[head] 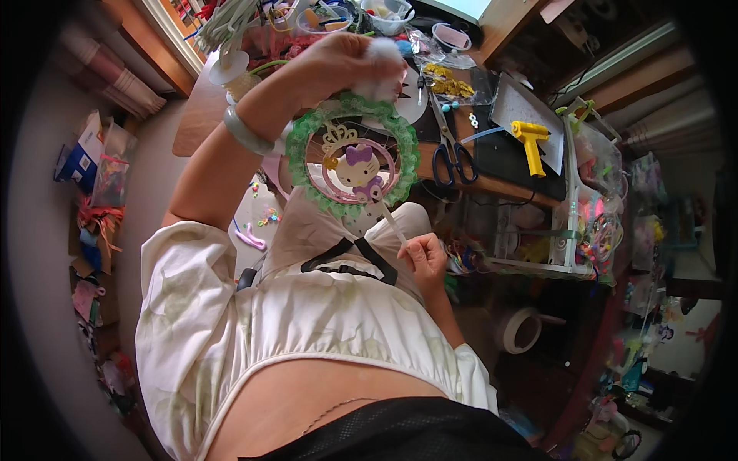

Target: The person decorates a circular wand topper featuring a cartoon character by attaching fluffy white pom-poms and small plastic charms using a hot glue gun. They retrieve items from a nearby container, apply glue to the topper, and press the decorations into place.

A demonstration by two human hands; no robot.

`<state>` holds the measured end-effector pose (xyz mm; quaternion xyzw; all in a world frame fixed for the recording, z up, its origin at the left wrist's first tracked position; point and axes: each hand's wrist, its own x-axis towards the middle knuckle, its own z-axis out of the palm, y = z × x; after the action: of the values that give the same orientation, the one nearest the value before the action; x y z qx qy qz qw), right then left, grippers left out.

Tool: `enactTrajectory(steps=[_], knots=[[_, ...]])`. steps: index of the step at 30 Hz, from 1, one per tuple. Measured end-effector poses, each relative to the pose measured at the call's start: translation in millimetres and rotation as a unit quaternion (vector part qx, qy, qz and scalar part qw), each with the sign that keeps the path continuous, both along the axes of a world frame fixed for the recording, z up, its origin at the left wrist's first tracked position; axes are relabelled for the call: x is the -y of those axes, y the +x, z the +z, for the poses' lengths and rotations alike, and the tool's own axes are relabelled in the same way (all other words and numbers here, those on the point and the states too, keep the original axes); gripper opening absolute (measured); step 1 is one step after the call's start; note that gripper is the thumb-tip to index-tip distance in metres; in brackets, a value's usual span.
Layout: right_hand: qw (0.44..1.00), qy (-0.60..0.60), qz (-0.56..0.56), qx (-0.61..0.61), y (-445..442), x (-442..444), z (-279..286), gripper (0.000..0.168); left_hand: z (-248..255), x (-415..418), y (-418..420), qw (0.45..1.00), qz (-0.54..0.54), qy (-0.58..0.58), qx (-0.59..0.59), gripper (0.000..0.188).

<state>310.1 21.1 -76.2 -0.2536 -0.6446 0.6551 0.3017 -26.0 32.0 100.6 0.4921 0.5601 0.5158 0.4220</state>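
My right hand (425,258) grips the pale stick handle (396,226) of a round ornament. A ruffled green lace rim (297,151) runs around the ornament, with a pink ring inside it. A white cat figure (358,172) with a purple bow sits in the middle, beside a cream crown piece (339,137) and a small gold flower. Above the rim, my left hand (346,60) holds white fluffy material (383,56), blurred, near or against the lace; whether they touch is unclear. A pale bangle (247,131) circles my left wrist.
Blue-handled scissors (447,144) and a yellow glue gun (530,144) lie on the worktable at the right, near gold trimmings (450,82). Plastic tubs (324,21) and a ribbon spool (235,75) stand at the back. A white rack (572,230) with bagged supplies is at the right.
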Motion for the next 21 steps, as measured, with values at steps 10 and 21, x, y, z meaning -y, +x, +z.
enactTrajectory(steps=[10,21], knots=[[0.998,-0.06,0.003,0.02,14,3,-3,0.017,4,5,-2,0.99,-0.104,0.047,-0.079,0.047],[0.987,-0.129,-0.085,-0.041,2,-15,-10,0.015,11,43,-60,0.891,0.323,0.296,0.117,0.029]])
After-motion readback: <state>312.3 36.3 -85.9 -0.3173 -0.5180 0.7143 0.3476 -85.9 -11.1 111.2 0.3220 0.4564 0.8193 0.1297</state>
